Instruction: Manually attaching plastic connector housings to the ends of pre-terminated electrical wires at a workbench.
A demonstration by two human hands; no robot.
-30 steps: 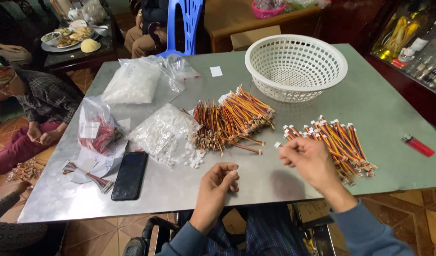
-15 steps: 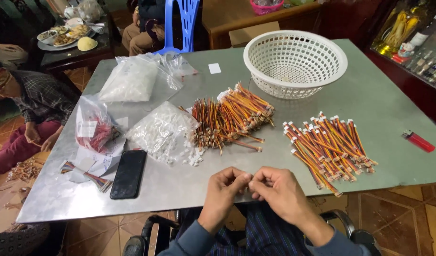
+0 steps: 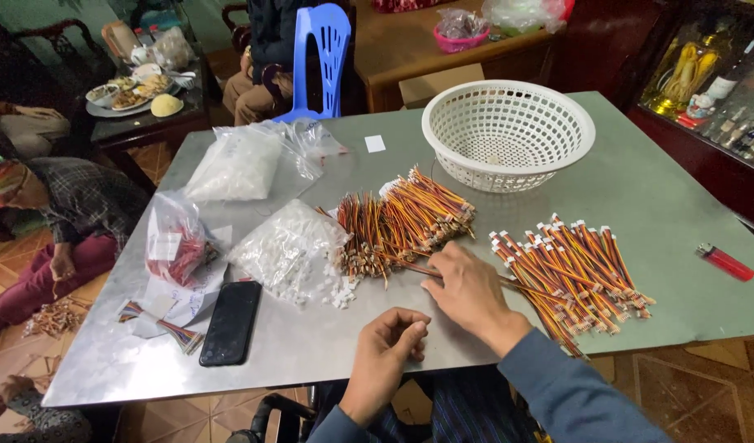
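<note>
Head view: right hand (image 3: 469,289) reaches onto middle wire bundle (image 3: 397,223) on the table (image 3: 664,205), fingers grasping a wire there. Left hand (image 3: 391,343) loosely curled at table edge; contents unclear.

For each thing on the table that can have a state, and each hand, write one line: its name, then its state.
white basket: upright, nearly empty
phone: flat, screen dark
red lighter: lying flat, unlit
bag of white connectors: open, pieces spilled
middle wire pile: loose heap
right wire pile: loose heap
right hand: reaching into middle wire pile
left hand: loosely curled
</note>
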